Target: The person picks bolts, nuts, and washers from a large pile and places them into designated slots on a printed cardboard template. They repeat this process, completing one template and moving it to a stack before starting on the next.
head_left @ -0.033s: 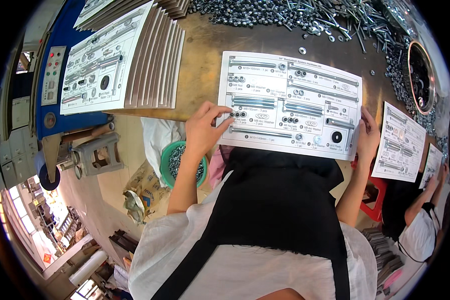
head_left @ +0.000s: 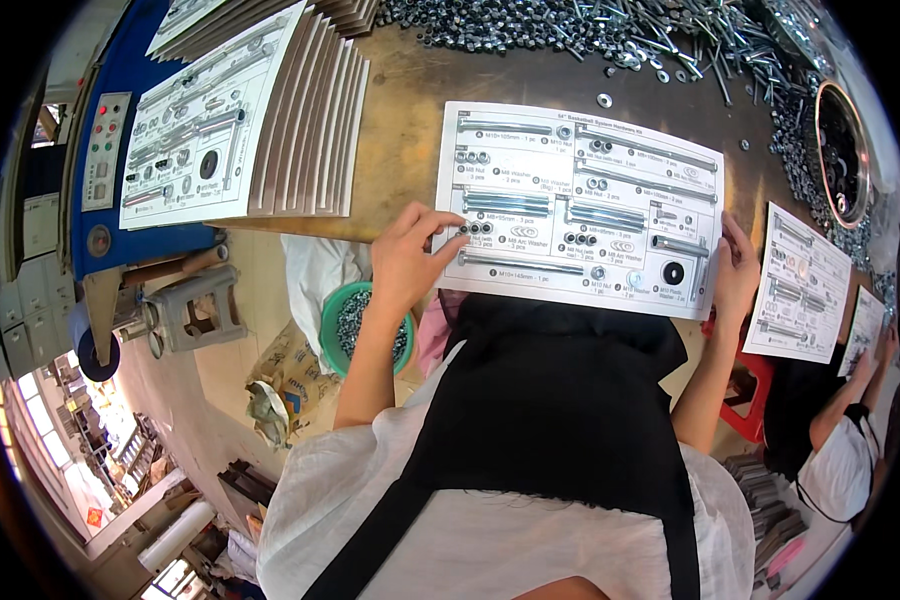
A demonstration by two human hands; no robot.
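A white hardware card [head_left: 578, 212] lies over the table's near edge, tilted slightly. It bears outlined boxes with bolts, nuts, washers and a black ring; whether some are real parts or only printed, I cannot tell throughout. My left hand [head_left: 410, 252] grips the card's left edge, thumb on its face beside a row of dark nuts. At the right edge, my right hand [head_left: 736, 268] holds the card, its fingers partly hidden along the side. Glare shows near the lower middle of the card.
Stacked similar cards [head_left: 200, 140] stand at the left on the table [head_left: 400, 150]. Loose nuts [head_left: 530, 30] and bolts [head_left: 705, 45] are heaped at the back. A round container [head_left: 843, 155] stands right, near another card [head_left: 798, 285] and a co-worker's arm [head_left: 838, 410]. Below sits a green basin [head_left: 335, 310].
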